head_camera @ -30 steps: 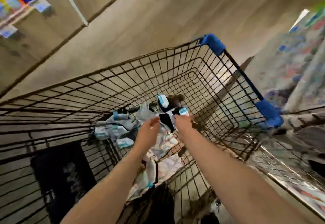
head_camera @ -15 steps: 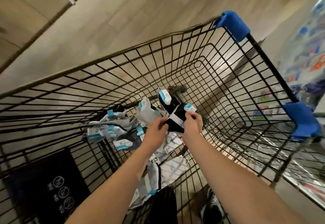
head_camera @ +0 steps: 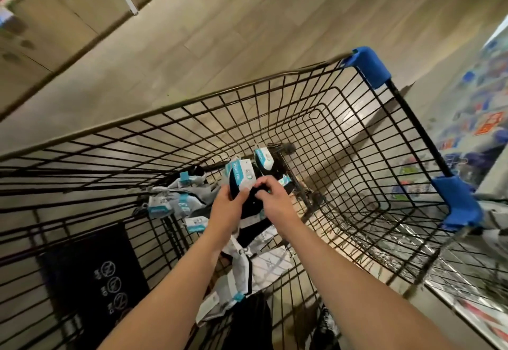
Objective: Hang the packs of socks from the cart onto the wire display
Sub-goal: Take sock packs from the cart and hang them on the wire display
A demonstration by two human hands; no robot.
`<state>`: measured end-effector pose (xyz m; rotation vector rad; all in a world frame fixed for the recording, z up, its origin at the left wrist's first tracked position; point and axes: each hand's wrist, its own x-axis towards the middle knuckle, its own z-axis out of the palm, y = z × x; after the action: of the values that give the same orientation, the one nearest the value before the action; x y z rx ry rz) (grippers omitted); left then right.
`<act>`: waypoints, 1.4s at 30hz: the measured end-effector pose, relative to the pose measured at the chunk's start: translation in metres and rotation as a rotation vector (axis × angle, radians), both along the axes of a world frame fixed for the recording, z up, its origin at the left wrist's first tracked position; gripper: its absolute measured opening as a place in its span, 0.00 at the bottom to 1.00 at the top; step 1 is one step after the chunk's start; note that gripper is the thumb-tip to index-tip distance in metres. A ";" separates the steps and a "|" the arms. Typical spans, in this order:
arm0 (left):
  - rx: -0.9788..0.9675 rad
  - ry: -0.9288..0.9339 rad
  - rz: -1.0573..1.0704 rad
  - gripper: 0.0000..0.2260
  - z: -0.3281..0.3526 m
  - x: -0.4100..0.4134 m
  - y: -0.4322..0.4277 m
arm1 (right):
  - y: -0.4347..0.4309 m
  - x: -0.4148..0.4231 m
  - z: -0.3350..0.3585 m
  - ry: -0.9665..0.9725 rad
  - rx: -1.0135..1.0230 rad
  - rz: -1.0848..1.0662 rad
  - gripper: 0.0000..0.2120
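Observation:
Both my arms reach down into a black wire cart (head_camera: 275,85) with blue corner guards. My left hand (head_camera: 226,206) grips a pack of black socks (head_camera: 239,177) with a blue-and-white label, lifted a little above the pile. My right hand (head_camera: 270,194) pinches the same pack at its right side. Several more sock packs (head_camera: 176,201), grey and white with blue labels, lie heaped on the cart floor to the left and below my wrists. Another black pack (head_camera: 262,158) lies just beyond. The wire display is not in view.
A black sign panel (head_camera: 93,275) hangs on the cart's near left wall. Wood-look floor (head_camera: 247,19) spreads beyond the cart. Blurred colourful merchandise (head_camera: 478,118) stands at the right, and a shelf base (head_camera: 55,19) at the upper left.
My hands have closed together on one black pack and raised its label end upward. The camera has shifted, so the cart sits lower in view.

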<state>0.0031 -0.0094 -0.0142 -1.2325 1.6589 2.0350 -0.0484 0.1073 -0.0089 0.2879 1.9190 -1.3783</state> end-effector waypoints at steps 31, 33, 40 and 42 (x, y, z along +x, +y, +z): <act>-0.251 -0.019 -0.068 0.10 -0.042 -0.001 0.011 | 0.031 -0.041 -0.024 0.298 0.479 0.007 0.09; -0.321 0.026 -0.106 0.13 -0.015 -0.001 0.017 | 0.040 -0.028 0.008 0.414 0.455 0.039 0.08; -0.359 0.148 -0.139 0.10 0.079 0.024 0.055 | 0.082 0.014 0.104 0.456 0.298 -0.076 0.07; -0.387 0.204 -0.156 0.08 0.108 0.033 0.072 | 0.103 0.030 0.129 0.460 0.219 -0.159 0.09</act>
<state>0.0361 0.0623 0.0934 -0.9826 2.2493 1.8543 -0.0187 0.2099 0.1198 0.2469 2.4816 -1.4272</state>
